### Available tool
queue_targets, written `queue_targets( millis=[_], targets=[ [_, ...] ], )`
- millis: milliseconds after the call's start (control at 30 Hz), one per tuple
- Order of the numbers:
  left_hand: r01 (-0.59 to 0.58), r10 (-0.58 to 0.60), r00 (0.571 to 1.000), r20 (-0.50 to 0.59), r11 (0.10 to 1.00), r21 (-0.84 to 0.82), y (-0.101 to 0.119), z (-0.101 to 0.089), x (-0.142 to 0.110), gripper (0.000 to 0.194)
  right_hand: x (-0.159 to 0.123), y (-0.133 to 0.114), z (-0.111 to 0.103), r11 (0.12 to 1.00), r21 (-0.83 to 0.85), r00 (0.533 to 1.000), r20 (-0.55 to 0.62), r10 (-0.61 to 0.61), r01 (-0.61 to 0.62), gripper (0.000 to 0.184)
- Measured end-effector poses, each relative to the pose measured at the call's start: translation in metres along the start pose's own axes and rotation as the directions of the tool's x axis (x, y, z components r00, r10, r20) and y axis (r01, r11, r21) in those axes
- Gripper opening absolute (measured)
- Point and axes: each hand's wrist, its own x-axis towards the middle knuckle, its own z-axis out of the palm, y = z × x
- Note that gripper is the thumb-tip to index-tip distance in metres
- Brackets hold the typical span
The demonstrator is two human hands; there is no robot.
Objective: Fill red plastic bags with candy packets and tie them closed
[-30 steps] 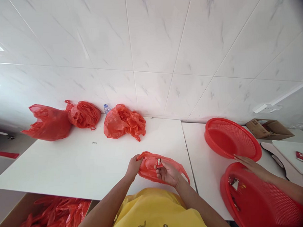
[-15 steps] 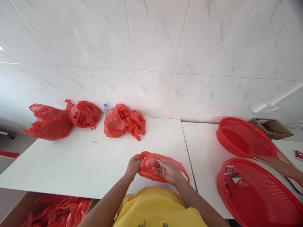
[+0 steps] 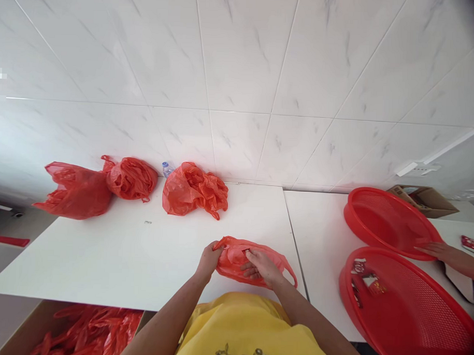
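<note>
A red plastic bag (image 3: 233, 273) lies spread at the front of the white table. My left hand (image 3: 208, 259) is closed on the bag's left edge, by its opening. Over the bag's middle is my right hand (image 3: 262, 266), thumb and forefinger pinched together. A small red packet (image 3: 246, 250) shows only as a sliver at those fingertips; the fingers and bag hide the rest. A loop handle of the bag hangs beside my right wrist.
Filled red bags (image 3: 84, 193) and a bottle (image 3: 167, 169) stand along the wall. On the right are a lower red basket (image 3: 403, 318) with several packets and an upper red basket (image 3: 387, 219), touched by another person's hand (image 3: 438, 250). A box (image 3: 25, 328) of red bags sits below.
The small packet at my right fingertips has gone mostly out of sight, and my fingers have turned downward. The upper basket and the other person's hand have shifted right. My left hand stays put.
</note>
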Motion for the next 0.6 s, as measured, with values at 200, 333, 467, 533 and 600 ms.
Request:
queue_targets(
  millis=[200,333,467,533,600],
  targets=[
    [0.016,-0.016,1.0,-0.009,1.0,0.006,0.003,0.0,-0.002,0.028,-0.01,0.0,-0.006,0.999,-0.049,0.997,-0.077,0.004,-0.008,0.056],
    [0.022,-0.022,1.0,-0.014,1.0,0.018,0.005,-0.001,-0.002,0.026,-0.023,0.001,-0.015,0.996,-0.04,0.978,-0.188,-0.092,0.085,0.046],
    [0.032,-0.032,0.999,-0.019,0.998,0.048,0.006,-0.001,-0.001,0.03,-0.041,-0.004,-0.037,0.977,-0.124,0.903,-0.377,-0.206,0.171,0.035],
    [0.035,-0.035,0.999,-0.014,0.998,0.059,0.007,-0.001,0.0,0.033,-0.053,-0.007,-0.055,0.962,-0.198,0.833,-0.487,-0.262,0.187,0.033],
    [0.037,-0.036,0.999,-0.009,0.997,0.068,0.007,-0.001,0.0,0.036,-0.065,-0.006,-0.077,0.94,-0.305,0.72,-0.616,-0.318,0.155,0.033]
  ],
)
